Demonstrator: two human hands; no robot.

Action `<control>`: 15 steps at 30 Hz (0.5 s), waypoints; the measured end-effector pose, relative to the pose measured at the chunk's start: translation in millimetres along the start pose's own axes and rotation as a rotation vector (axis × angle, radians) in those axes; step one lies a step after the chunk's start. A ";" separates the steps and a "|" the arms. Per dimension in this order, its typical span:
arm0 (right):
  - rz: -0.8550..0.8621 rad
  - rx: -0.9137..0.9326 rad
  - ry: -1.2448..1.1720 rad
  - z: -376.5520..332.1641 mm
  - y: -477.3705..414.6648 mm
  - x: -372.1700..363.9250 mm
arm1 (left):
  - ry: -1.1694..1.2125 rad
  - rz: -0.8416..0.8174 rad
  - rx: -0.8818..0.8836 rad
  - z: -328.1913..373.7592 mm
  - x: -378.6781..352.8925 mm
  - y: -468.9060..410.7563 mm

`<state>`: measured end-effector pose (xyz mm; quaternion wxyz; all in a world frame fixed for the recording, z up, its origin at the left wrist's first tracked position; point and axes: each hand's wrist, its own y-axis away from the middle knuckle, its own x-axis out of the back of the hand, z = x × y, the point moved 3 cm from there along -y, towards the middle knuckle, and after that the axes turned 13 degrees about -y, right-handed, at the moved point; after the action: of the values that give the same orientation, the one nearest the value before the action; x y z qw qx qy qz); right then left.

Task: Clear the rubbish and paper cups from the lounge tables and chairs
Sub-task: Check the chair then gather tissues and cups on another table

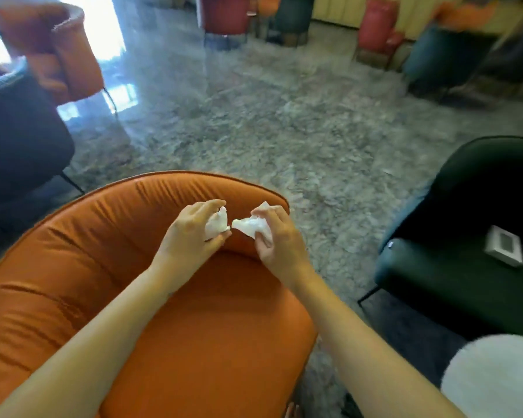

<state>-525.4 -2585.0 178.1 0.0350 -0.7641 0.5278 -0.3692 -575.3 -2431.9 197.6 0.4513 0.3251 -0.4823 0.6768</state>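
Both my hands are out over an orange armchair (151,297). My left hand (191,233) grips a crumpled white tissue (216,224) between fingers and thumb. My right hand (277,236) pinches a second crumpled white tissue (249,224). The two tissues nearly touch above the chair's backrest. No paper cup is in view.
A dark green armchair (453,279) stands at the right with a small white box (504,250) on its seat. A white round table edge (495,378) shows at the bottom right. A dark chair (18,140) and another orange chair (70,61) stand at the left. More chairs line the far side of the marbled floor (269,122).
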 end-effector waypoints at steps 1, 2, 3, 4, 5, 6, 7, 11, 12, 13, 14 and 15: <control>0.061 -0.031 0.032 2.9 9.5 26.1 | 0.016 -0.014 -0.058 23.8 -3.3 -7.1; 0.124 -0.063 0.063 5.6 20.3 52.5 | 0.039 -0.031 -0.116 49.2 -7.8 -13.5; 0.190 -0.095 0.094 8.5 32.8 78.8 | 0.065 -0.048 -0.172 76.2 -13.4 -19.1; 0.258 -0.123 0.124 12.0 46.1 104.9 | 0.093 -0.062 -0.230 104.5 -19.8 -24.2; 0.326 -0.151 0.155 16.0 60.9 129.7 | 0.120 -0.081 -0.294 133.9 -27.4 -27.4; 0.394 -0.183 0.187 20.5 77.7 154.4 | 0.146 -0.107 -0.362 165.0 -36.1 -28.6; 0.456 -0.217 0.217 24.5 96.2 177.9 | 0.173 -0.137 -0.430 196.6 -45.3 -27.2; 0.645 -0.371 0.319 36.3 185.9 261.4 | 0.279 -0.225 -0.681 319.5 -79.9 0.9; 0.687 -0.407 0.344 37.1 210.7 279.7 | 0.302 -0.247 -0.738 347.7 -87.6 12.7; 0.729 -0.442 0.371 37.4 236.3 297.2 | 0.320 -0.271 -0.792 374.6 -94.8 25.9; 0.770 -0.478 0.397 37.1 262.2 313.7 | 0.338 -0.295 -0.839 400.1 -101.7 40.6; 0.806 -0.511 0.420 36.0 287.1 328.1 | 0.357 -0.317 -0.877 422.7 -108.3 55.9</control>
<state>-672.1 -2996.7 197.8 -0.1200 -0.3939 0.8490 -0.3312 -583.7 -2871.2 219.3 0.7182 0.0533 -0.5814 0.3785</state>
